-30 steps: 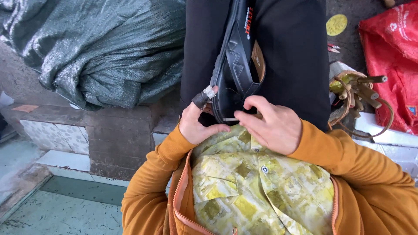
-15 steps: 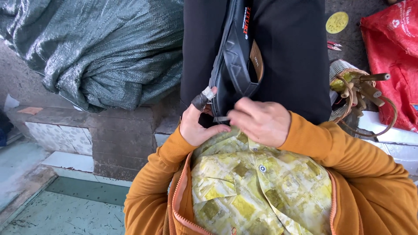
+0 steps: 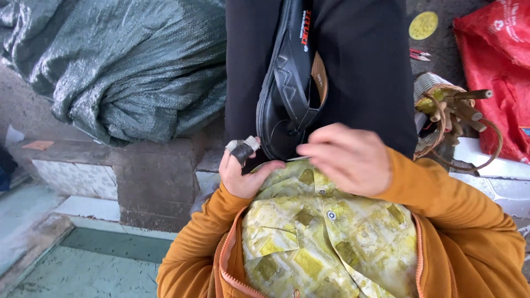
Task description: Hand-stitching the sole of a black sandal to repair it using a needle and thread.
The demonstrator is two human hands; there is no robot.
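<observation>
A black sandal (image 3: 287,83) lies lengthwise on my lap, against my black trousers (image 3: 364,72), its heel end towards me. My left hand (image 3: 243,171) grips the sandal's near left edge; one finger is wrapped in grey and white tape. My right hand (image 3: 345,157) hovers over the near end, back to the camera, with its curled fingertips touching the strap. A thin pale line shows just under that hand. What the right fingers pinch is hidden. My orange jacket sleeves and yellow patterned shirt fill the bottom of the view.
A big green woven sack (image 3: 127,66) rests on a stone ledge (image 3: 149,165) to the left. On the right stand a basket of wooden-handled tools (image 3: 447,110) and a red bag (image 3: 505,72). A yellow disc (image 3: 423,25) and small pliers (image 3: 418,54) lie on the ground beyond.
My right hand has shifted a little to the right along the sandal's near end. The left hand keeps its grip on the edge.
</observation>
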